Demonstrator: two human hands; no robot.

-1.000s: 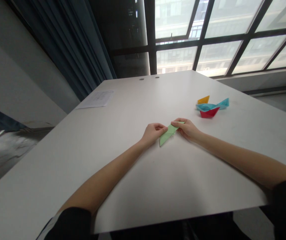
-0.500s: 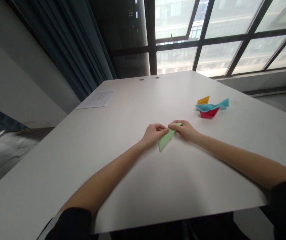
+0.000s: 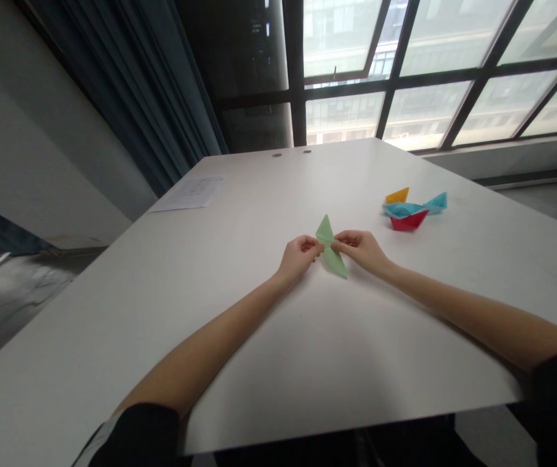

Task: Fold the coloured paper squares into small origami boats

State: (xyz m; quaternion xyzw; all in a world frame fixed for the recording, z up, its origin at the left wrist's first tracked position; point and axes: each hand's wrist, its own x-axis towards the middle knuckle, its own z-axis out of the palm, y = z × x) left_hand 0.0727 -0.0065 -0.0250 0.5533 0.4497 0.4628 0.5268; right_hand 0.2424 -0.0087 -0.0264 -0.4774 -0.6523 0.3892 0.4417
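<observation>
Pinching from opposite sides, two bare hands hold a green folded paper (image 3: pixel 335 261) near the middle of the white table (image 3: pixel 253 201). The left hand (image 3: pixel 298 258), at the paper's nine o'clock, has thumb and forefinger closed on its narrow waist, the other fingers curled in. The right hand (image 3: pixel 363 250), at three o'clock, grips that same waist between thumb and fingertips. One pointed end of the paper aims at twelve o'clock, the other at five; whether it touches the table I cannot tell.

Taking the green paper as the dial's centre, a small cluster of folded papers sits at two o'clock: a yellow piece (image 3: pixel 397 195) at the back, a blue piece (image 3: pixel 407 209) with two flared ends in the middle, and a boat-shaped red piece (image 3: pixel 408 222) in front, overlapping the blue in view.

Near ten o'clock, by the table's edge, lies a white sheet (image 3: pixel 190 193) bearing lines of dark marks, too small and faint to read. A blue curtain (image 3: pixel 161 84) hangs beyond it, between ten and eleven.
</observation>
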